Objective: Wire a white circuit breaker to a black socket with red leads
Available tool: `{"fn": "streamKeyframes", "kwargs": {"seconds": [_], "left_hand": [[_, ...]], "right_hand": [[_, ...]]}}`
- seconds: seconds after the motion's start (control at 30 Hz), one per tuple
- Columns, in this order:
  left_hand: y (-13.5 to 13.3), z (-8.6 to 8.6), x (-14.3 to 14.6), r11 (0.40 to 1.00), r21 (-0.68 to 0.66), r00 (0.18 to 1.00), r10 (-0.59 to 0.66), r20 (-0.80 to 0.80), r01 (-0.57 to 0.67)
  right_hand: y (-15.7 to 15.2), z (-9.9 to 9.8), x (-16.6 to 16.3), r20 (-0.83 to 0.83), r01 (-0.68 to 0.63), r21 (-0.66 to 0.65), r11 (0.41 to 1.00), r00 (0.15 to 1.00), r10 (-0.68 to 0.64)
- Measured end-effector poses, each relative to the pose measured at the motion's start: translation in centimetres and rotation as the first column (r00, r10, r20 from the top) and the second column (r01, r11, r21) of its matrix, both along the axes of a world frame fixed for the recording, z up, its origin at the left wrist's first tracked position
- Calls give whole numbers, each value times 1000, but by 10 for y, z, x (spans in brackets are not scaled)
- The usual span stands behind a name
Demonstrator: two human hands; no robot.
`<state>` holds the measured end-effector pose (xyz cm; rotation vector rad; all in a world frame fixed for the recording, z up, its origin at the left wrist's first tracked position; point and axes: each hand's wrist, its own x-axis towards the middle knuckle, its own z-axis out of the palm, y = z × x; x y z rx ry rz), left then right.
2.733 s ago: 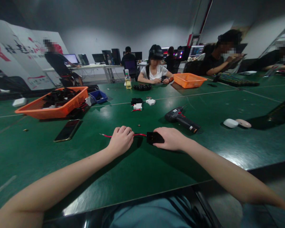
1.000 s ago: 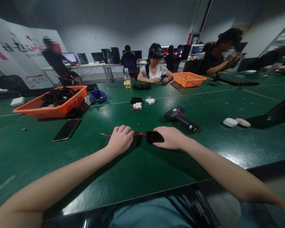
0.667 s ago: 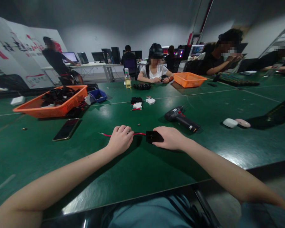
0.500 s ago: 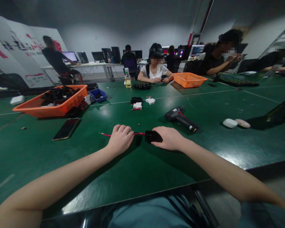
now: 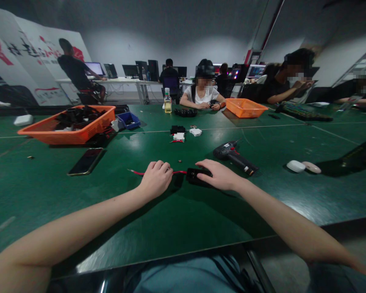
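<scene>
My left hand (image 5: pixel 157 178) is closed around a red wire (image 5: pixel 179 172), whose bare end sticks out to the left. The wire's other end meets a small black box-shaped part (image 5: pixel 192 175) low over the green table. Thumb and fingers of my right hand (image 5: pixel 219 175) grip that black part from its right side, covering part of it. Just beyond the hands lies a tiny screw-like piece (image 5: pixel 179 161). To the right rests a black cordless screwdriver (image 5: pixel 235 156). Farther back are white blocks (image 5: pixel 179 136) beside a black part and a short red wire.
A phone (image 5: pixel 86 161) lies left of my hands. Behind it stand an orange basket (image 5: pixel 51 138) of black parts and a small blue bin (image 5: pixel 131 124). Across the table sits a person near a bottle (image 5: pixel 167 103) and another orange basket (image 5: pixel 246 112). White earbud-like cases (image 5: pixel 295 166) lie right.
My right hand's fingers have lifted and shifted slightly on the black part, showing more of its top. The left hand stays on the red wire. The view has tilted a little.
</scene>
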<state>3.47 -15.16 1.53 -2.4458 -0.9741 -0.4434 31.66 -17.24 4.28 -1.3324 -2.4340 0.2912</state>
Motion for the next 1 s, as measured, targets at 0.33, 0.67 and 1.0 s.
{"fn": "streamKeyframes", "kwargs": {"seconds": [0.33,0.67,1.0], "left_hand": [[1,-3,-1,1000,-8,1000,21,2,-21],[1,-3,-3,999,-13,1000,31,0,-31],[1,-5,-5,1000,-11,999,7,41,-7]], "right_hand": [[111,-10,-18,-61,-172,-115,978,984,166],[133,-16,-44,110,-225,-135,965,964,240],[88,-5,1,252,-138,-48,989,957,146]]}}
